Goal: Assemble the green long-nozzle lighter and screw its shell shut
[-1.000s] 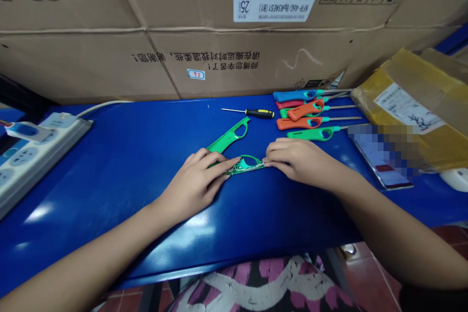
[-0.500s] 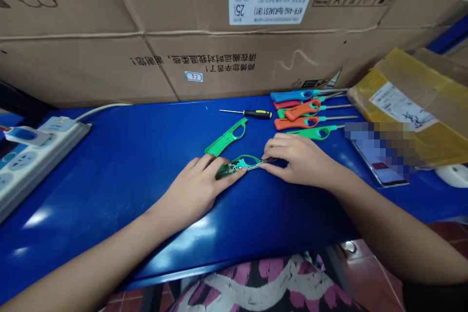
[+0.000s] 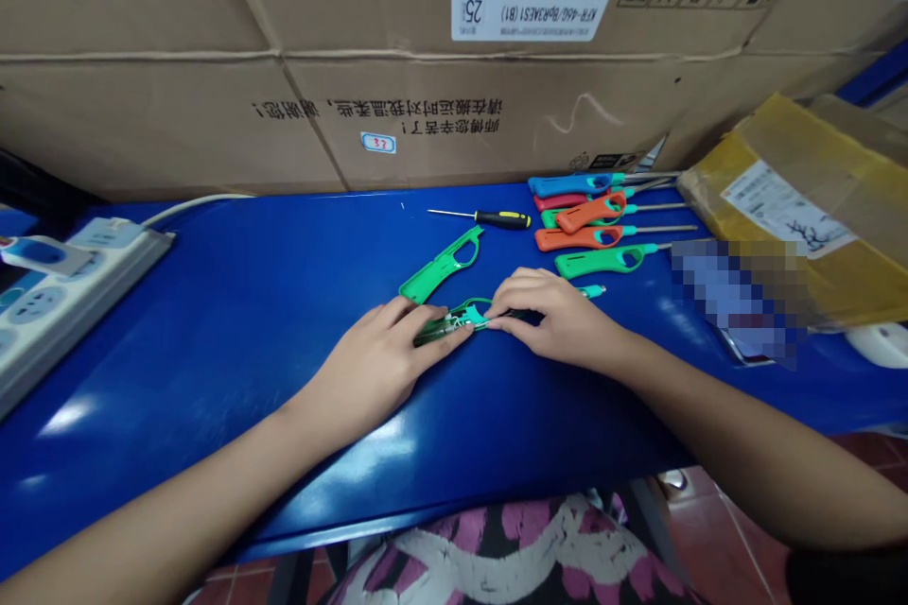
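An opened green lighter body [image 3: 454, 320] lies on the blue table [image 3: 234, 321] between my two hands. My left hand [image 3: 383, 361] presses its rear end down, fingers curled over it. From the right, my right hand [image 3: 546, 312] covers the lighter's front part with fingers pinched together on it. A short piece of the teal nozzle [image 3: 594, 290] sticks out past my right hand. The separate green half shell [image 3: 441, 266] lies just behind, touching neither hand.
Several coloured long lighters [image 3: 596, 222] lie in a row at the back right, with a yellow-black screwdriver [image 3: 489, 217] beside them. A power strip [image 3: 49, 293] sits at the left. Cardboard boxes [image 3: 397, 57] stand along the back. A yellow parcel [image 3: 801, 198] and a phone lie at right.
My right hand has slid left over the lighter's front part, covering the trigger ring. My left hand stays on the rear end.
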The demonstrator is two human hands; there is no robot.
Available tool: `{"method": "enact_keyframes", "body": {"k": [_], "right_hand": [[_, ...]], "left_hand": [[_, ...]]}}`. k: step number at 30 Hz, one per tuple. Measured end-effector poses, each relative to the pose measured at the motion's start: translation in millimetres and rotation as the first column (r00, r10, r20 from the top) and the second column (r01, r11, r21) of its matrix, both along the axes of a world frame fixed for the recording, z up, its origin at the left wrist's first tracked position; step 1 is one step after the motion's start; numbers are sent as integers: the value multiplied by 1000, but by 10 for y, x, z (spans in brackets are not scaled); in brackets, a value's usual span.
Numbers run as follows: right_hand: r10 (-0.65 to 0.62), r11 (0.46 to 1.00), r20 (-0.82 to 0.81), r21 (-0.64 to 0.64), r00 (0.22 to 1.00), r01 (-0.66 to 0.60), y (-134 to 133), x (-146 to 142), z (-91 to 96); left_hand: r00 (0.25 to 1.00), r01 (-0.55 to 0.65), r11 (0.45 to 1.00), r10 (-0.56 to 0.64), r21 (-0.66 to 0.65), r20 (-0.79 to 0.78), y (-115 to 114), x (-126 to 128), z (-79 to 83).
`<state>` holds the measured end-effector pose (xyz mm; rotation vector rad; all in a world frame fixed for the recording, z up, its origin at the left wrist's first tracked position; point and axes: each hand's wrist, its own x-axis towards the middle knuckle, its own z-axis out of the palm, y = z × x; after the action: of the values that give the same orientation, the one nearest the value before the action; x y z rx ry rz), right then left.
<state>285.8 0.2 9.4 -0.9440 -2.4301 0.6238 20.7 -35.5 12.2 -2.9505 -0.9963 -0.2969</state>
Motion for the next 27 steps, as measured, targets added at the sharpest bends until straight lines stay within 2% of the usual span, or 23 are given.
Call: {"method": "enact_keyframes", "body": {"k": [4,17,27], "right_hand": [[-5,997,-101,-77,995,-2,10,-6,-14],[-18,994,-54,-108,998,12,-6,-1,30],[-23,979,-97,-201,995,3,19,23,15]], "left_hand": [[1000,0,1000,0,4,-15,1,10,6],[991,-12,997,22,76,-133,-44,62,28],[992,-6,999,13,53,-122,-32,49,33]]}}
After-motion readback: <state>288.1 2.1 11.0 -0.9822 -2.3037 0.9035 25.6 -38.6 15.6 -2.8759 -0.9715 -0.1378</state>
